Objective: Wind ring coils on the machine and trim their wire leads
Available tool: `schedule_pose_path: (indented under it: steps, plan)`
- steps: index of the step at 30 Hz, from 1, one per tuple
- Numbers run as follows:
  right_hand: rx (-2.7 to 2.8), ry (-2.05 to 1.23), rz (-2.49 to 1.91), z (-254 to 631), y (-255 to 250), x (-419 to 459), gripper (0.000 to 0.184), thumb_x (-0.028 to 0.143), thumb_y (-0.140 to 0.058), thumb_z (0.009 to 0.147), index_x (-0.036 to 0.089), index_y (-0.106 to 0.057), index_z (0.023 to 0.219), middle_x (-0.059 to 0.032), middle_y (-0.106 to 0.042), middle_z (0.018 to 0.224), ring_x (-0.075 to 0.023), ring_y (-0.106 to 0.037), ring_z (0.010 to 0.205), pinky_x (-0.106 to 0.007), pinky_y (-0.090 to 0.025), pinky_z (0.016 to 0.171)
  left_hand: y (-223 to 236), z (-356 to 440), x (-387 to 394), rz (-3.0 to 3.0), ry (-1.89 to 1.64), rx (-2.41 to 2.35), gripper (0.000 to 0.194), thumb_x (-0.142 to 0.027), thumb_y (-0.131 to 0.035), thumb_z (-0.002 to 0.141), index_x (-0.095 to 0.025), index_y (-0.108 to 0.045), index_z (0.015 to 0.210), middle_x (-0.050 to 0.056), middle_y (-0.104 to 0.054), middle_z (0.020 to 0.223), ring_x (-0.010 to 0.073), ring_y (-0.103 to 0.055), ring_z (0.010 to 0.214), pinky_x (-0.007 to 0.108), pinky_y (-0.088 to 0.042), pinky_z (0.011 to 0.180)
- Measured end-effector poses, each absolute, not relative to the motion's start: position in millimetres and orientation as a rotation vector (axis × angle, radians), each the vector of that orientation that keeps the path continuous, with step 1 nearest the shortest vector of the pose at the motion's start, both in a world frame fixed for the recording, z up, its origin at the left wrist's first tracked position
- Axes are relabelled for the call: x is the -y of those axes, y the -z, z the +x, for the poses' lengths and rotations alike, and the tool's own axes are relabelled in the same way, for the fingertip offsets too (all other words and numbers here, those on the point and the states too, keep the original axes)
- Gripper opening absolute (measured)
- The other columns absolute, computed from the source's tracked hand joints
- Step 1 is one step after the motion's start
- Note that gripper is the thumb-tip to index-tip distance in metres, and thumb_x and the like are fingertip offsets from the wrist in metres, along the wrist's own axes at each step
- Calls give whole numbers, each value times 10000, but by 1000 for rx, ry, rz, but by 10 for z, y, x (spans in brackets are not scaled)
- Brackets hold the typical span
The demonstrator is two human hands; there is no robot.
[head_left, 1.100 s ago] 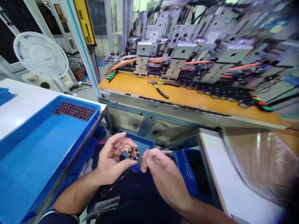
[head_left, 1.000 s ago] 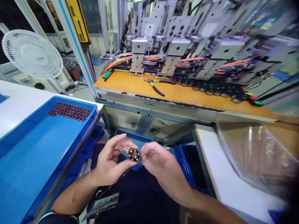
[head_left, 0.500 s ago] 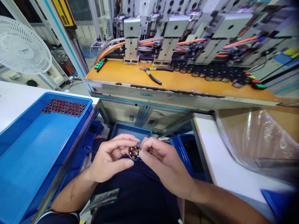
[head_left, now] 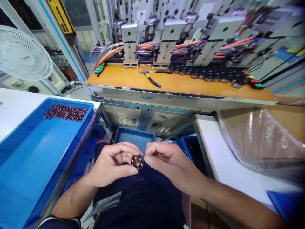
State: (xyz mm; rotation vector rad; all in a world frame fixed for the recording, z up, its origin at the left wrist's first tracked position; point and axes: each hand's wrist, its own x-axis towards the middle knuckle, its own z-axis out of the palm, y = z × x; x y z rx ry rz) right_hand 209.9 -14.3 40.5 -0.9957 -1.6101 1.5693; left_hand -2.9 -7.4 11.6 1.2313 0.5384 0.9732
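In front of my lap, my left hand (head_left: 114, 163) holds a small wound motor stator (head_left: 137, 162), a dark ring with copper coils showing around its open centre. The thumb grips it from below and the fingers from behind and above. Thin wire ends (head_left: 138, 178) hang beneath it. Just right of the stator, my right hand (head_left: 166, 162) is closed in a pinch, its fingertips a small gap from the ring. Whatever lies between those fingertips is too small to make out.
On the left, a blue tray (head_left: 30, 159) holds rows of stators (head_left: 65, 113). Ahead, pliers (head_left: 152, 78), dark cylindrical parts (head_left: 207, 74) and markers (head_left: 100, 69) lie on the orange machine ledge (head_left: 114, 78). A plastic bag (head_left: 257, 143) covers the right table. A fan (head_left: 25, 54) stands at left.
My right fingertips have come off the stator's right edge and now pinch beside it. The left hand still holds the stator, whose ring shows more fully. The view has shifted slightly.
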Motion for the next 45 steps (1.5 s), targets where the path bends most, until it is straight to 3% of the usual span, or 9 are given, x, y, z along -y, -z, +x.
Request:
schedule_pose_path:
  steps: [4, 6, 9, 13, 18, 26, 34, 45]
  plan:
    - [1703, -1508, -1053, 2224, -429, 77, 264, 333, -570, 914, 146, -575, 727, 15, -526, 705, -76, -456, 654, -199, -364, 600, -147, -69, 96, 1138, -854, -528, 314, -78, -776, 707, -178, -738, 1002, 70, -650, 1055, 103, -633, 825, 207, -509, 751]
    - [1804, -1434, -998, 2235, -493, 7, 184, 330, -638, 871, 151, -618, 829, 4, -558, 783, -89, -496, 721, -204, -401, 659, -167, -81, 95, 1100, -771, -522, 314, -96, -784, 702, -173, -739, 1003, 67, -650, 1034, 104, -632, 805, 216, -509, 741]
    - [1961, -1401, -812, 2137, -586, -113, 267, 310, -753, 778, 162, -659, 980, -6, -583, 884, -99, -521, 799, -215, -427, 742, -183, -78, 88, 1081, -680, -506, 294, -106, -793, 696, -161, -740, 980, 39, -662, 904, 83, -612, 745, 199, -500, 716]
    - [2031, -1360, -688, 1979, -600, -189, 102, 233, -707, 824, 145, -671, 789, 9, -587, 789, -78, -545, 741, -201, -426, 713, -166, -65, 93, 1064, -656, -521, 282, -108, -805, 681, -145, -737, 952, 17, -653, 805, 74, -593, 703, 194, -496, 699]
    - [1891, -1246, -935, 1981, -591, -59, 198, 214, -656, 853, 156, -606, 670, 20, -593, 712, -80, -541, 667, -202, -403, 633, -125, -75, 108, 1062, -852, -527, 329, -91, -809, 663, -164, -751, 979, 73, -667, 986, 94, -621, 732, 214, -522, 684]
    - [1871, -1500, -1170, 2010, -698, 76, 164, 272, -610, 865, 177, -678, 750, 30, -617, 657, -75, -509, 593, -187, -373, 537, -101, -77, 74, 1224, -969, -497, 362, -34, -790, 659, -191, -762, 984, 76, -670, 1000, 105, -635, 781, 197, -531, 715]
    - [1970, -1357, -1049, 2004, -686, 109, 182, 207, -579, 892, 181, -636, 721, 46, -605, 674, -57, -510, 624, -168, -369, 583, -58, -44, 86, 1053, -922, -387, 383, -56, -819, 638, -194, -758, 991, 48, -637, 983, 63, -622, 708, 152, -521, 660]
    - [1838, -1411, -1003, 1977, -591, 210, 192, 249, -578, 895, 166, -635, 733, 24, -575, 669, -73, -488, 623, -190, -374, 583, -3, -42, 81, 1175, -1047, -380, 478, -139, -889, 553, -228, -766, 1006, 55, -604, 935, 86, -602, 714, 191, -536, 649]
